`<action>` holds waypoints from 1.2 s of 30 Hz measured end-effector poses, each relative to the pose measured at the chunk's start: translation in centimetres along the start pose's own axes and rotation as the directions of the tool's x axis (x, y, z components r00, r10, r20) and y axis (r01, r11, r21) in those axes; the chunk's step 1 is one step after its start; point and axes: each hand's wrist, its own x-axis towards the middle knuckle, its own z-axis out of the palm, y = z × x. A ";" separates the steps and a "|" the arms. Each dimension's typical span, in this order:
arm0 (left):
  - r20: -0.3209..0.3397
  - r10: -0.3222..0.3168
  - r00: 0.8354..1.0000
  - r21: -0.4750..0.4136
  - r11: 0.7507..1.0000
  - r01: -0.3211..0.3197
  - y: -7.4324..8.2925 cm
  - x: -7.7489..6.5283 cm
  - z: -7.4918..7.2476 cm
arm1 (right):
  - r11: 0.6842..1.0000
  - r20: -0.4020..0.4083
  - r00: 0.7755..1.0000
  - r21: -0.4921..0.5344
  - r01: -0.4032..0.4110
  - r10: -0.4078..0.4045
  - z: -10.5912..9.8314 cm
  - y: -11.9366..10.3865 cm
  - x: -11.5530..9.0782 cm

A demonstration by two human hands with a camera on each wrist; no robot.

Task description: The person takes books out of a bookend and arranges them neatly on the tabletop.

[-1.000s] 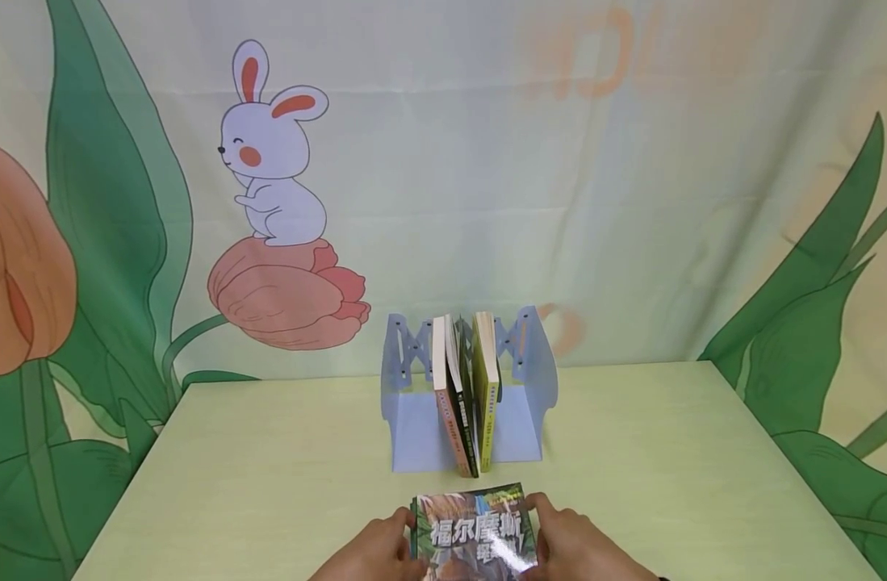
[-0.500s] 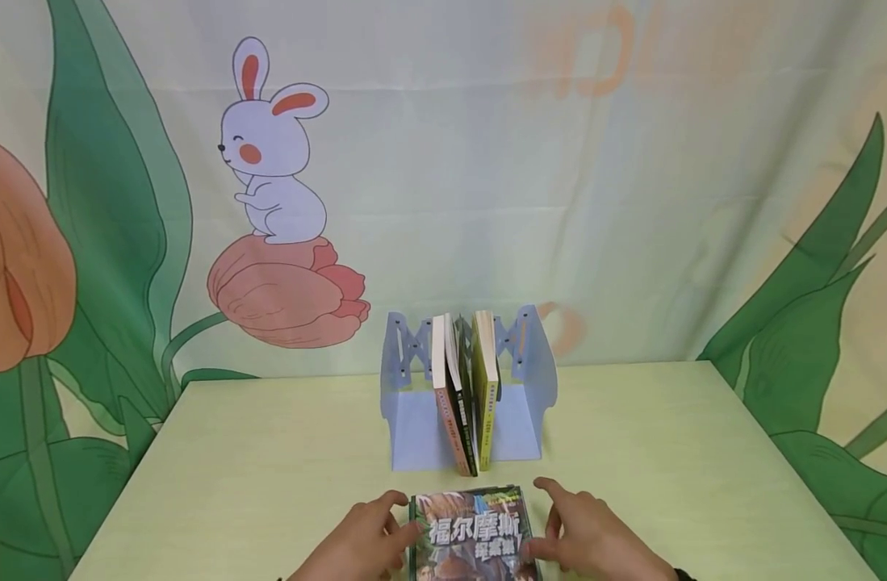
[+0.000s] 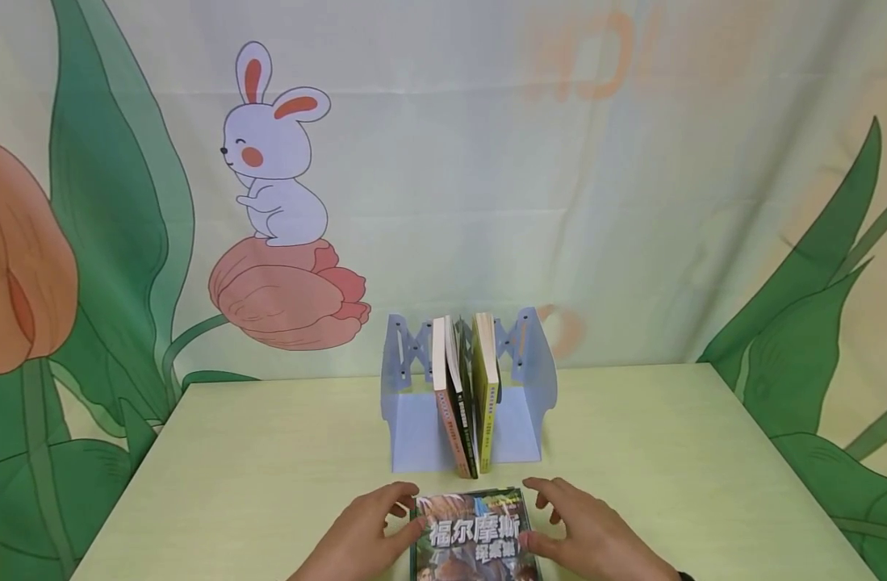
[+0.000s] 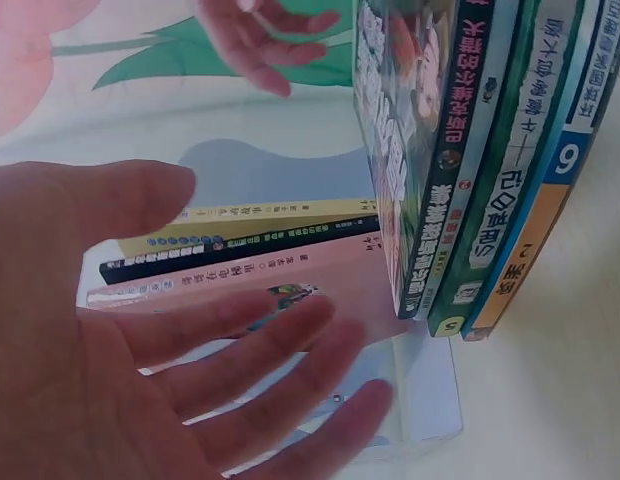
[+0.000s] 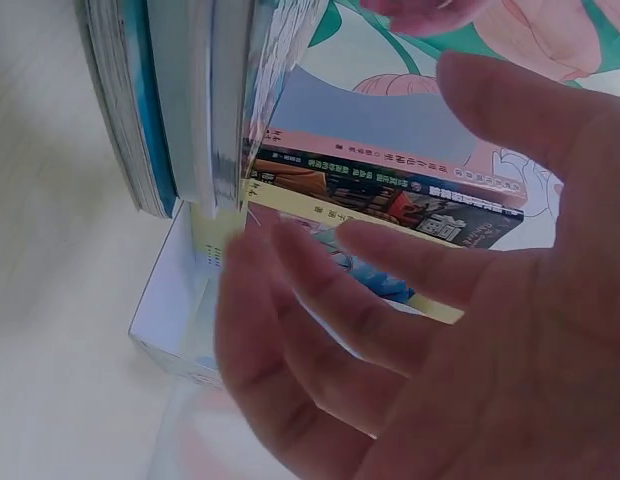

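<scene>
A stack of several books lies flat at the table's near edge, topped by a glossy picture-cover book (image 3: 474,537); in the left wrist view the spines (image 4: 510,170) of the stack show. At its left side is my left hand (image 3: 370,528), fingers spread and slightly bent, thumb by the cover's left edge. My right hand (image 3: 588,528) is on the other side, its thumb tip over the cover's right edge and its fingers loosely bent. Neither hand grips the stack. Whether the thumbs touch the cover I cannot tell. The stack's near end is cut off by the head view.
Behind the stack stands a pale blue bookend rack (image 3: 417,436). Inside it a pink-spined book (image 3: 453,432), a thin black-spined book (image 3: 466,424) and a yellow-spined book (image 3: 490,424) stand upright, some leaning. A printed rabbit curtain (image 3: 443,202) hangs behind the pale table (image 3: 269,452).
One second ago both hands held the sides of the book stack. They have let go, with the fingers now loosened and off its sides. The stack stays in about the same place.
</scene>
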 end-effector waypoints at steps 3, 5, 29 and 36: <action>-0.051 -0.015 0.999 0.072 0.997 0.018 0.7 -0.3 0.3 | 0.998 -0.045 0.998 -0.052 0.042 -0.044 0.0 -0.3 -0.1; -0.087 -0.010 0.996 0.121 0.992 0.021 1.1 -0.5 0.6 | 0.997 -0.055 0.997 -0.055 0.056 -0.059 0.0 -0.4 -0.2; -0.249 0.218 0.944 0.348 0.929 -0.123 1.1 -1.3 2.3 | 0.938 -0.116 0.945 -0.205 0.279 -0.306 1.7 -0.8 0.4; -0.261 0.251 0.932 0.303 0.938 -0.167 1.5 -0.7 2.1 | 0.926 -0.173 0.926 -0.242 0.289 -0.334 1.7 -1.1 0.4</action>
